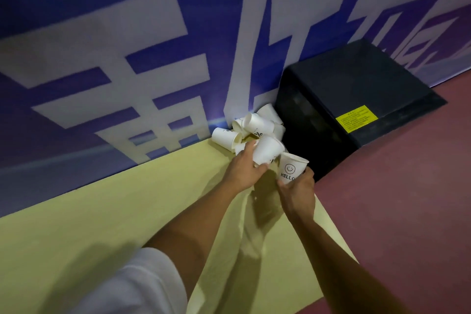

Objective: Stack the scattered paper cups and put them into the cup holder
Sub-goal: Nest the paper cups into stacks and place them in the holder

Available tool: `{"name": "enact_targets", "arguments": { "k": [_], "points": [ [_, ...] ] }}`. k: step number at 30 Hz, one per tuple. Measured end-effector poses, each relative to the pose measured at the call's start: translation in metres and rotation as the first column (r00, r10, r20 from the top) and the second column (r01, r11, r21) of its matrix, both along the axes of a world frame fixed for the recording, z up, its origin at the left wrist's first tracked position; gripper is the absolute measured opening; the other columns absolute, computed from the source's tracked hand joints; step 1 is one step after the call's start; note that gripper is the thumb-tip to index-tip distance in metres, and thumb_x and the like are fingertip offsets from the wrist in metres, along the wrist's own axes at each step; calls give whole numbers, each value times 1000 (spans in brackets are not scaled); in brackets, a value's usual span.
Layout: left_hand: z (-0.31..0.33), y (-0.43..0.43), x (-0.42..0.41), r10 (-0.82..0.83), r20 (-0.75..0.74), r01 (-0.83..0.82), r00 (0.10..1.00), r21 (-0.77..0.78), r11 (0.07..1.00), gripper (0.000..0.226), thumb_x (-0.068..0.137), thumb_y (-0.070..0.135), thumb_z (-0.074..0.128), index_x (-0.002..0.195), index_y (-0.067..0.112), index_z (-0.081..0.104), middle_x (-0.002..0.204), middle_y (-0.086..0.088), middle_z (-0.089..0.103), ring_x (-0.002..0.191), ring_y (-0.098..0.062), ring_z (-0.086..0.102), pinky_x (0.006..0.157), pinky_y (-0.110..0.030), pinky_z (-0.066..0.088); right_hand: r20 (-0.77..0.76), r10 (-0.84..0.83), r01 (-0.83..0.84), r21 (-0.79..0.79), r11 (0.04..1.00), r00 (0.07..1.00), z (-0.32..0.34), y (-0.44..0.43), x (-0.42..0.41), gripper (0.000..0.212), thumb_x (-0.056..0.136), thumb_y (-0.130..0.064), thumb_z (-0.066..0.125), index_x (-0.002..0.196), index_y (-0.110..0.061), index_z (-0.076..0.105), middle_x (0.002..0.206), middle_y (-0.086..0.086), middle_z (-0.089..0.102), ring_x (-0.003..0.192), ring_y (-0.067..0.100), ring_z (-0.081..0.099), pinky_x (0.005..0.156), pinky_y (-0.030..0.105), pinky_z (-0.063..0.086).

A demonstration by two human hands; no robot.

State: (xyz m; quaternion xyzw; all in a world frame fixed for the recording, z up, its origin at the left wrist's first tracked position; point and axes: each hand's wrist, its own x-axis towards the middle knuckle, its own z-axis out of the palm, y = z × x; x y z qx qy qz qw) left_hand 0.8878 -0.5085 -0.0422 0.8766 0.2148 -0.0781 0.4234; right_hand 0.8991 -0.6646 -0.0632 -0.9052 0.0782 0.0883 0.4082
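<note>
1. Several white paper cups point(257, 123) lie sideways, pointing variously, heaped just above frame centre on a matte yellow table point(127, 211)
2. Left hand point(242, 171) fingers clamp 1 tapered cup point(267, 151), axis slanting toward upper right
3. Right hand point(297, 194) fingers curl round the "HELLO" cup point(290, 168), rim up

I read "HELLO" under a smiley on the white paper cup point(290, 169), near right; the yellow label point(356, 118) on the black box point(356, 76) is illegible.

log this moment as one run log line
phase: gathering cups | left hand: grips tilted white cup | right hand: holds upright HELLO cup | pile: loose cups at wall | cup holder: not in view
</note>
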Motion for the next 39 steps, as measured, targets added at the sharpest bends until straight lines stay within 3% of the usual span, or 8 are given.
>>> {"name": "enact_targets", "arguments": {
  "k": [7,14,21,25,28,33,37,39],
  "points": [
    [17,83,-128,321,-236,-376,917,-242,895,78,76,41,66,146,24,34,128,-5,57,97,-24,59,70,-31,44,-13,353,-351,79,933,935,22,67,-66,68,72,-29,75,125,-24,33,103,-1,63,91,26,63,70,36,49],
    [47,176,-282,583,-217,-621,783,-325,713,76,60,46,57,132,24,44,121,-3,60,98,-22,61,69,-29,45,64,629,-632,105,768,775,41,171,-174,91,77,-29,78,146,-26,19,126,-1,60,105,25,62,81,39,53],
    [61,254,-425,646,-200,-667,736,-373,645,64,64,40,63,123,26,43,108,0,63,81,-14,56,68,-30,43,138,715,-728,147,670,685,60,257,-296,78,73,-33,73,135,-26,26,115,0,64,97,24,63,75,38,52],
    [63,283,-500,677,-193,-687,710,-401,606,64,66,42,64,124,25,44,104,-1,70,97,-20,66,79,-32,49,169,758,-776,158,610,630,69,293,-363,76,76,-23,74,134,-26,24,108,-4,63,96,25,63,73,36,51],
    [72,299,-545,716,-163,-698,679,-447,560,62,72,39,66,128,27,44,108,0,69,100,-19,67,80,-31,50,165,803,-818,170,549,573,79,317,-407,90,78,-15,74,145,-28,14,102,-13,60,94,24,62,76,35,49],
    [87,315,-603,752,-131,-700,646,-496,515,59,73,37,67,129,31,50,111,4,68,93,-11,66,76,-29,49,199,895,-912,184,367,400,95,361,-452,96,78,-16,74,148,-33,11,126,-5,58,103,22,60,81,32,47],
    [92,331,-644,839,-74,-745,539,-507,433,62,69,30,71,128,33,51,106,4,69,85,-14,65,76,-35,49,224,932,-955,147,258,286,104,392,-480,94,77,-19,74,148,-32,14,130,-4,58,108,25,60,85,35,50],
    [94,339,-661,852,-43,-742,522,-516,428,64,68,25,70,128,33,49,113,1,69,93,-19,67,77,-38,51,222,942,-963,157,221,252,108,404,-494,91,77,-19,74,146,-34,16,127,-6,58,107,23,60,85,37,51]
  ]
}}
